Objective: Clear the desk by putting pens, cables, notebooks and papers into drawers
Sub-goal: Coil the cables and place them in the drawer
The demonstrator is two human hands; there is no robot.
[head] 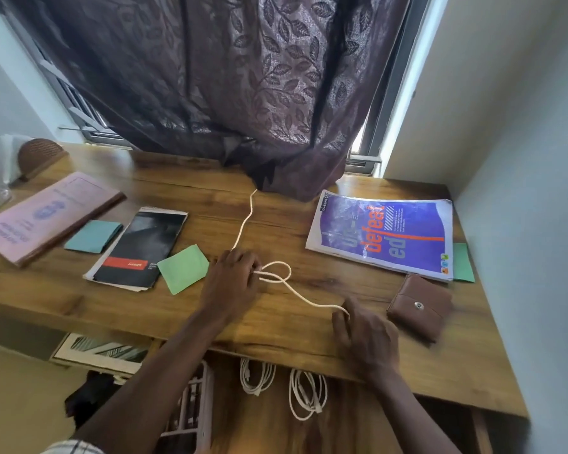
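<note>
Leaf-patterned curtain [243, 77] hanging down onto a wooden desk [210, 198], its hem bunched on the wood. Below the desk's front edge, an open drawer [351, 421] pulled out to receive things, already holding two coiled white cables [307, 391]. At far right, a purple notebook [384, 234] lying flat over a green sheet [463, 263]. At far left, a pink book [46, 217], then a black notebook [141, 247], a teal paper [94, 235] and a green paper [184, 268], all flat and untouched, presumably waiting their turn. Near the right corner, a brown wallet [418, 306], snapped closed. In hand now: a white cable [243, 231], trailing from under the curtain hem across the middle of the desk, crossing itself in one small loop, ending near the front edge. Left hand [233, 276] at the loop, fingers curled and pinching the crossing, apparently to keep the first turn from springing open. Right hand [364, 335] nearer the front edge, fingers bent down over the cable's free end and gripping it, likely to feed slack into further turns. Judged early in the coiling: one loop formed, most of the length uncoiled, far end hidden behind the cloth and possibly plugged in. Worth pulling gently for that reason before dropping the bundle beside the other coils.
</note>
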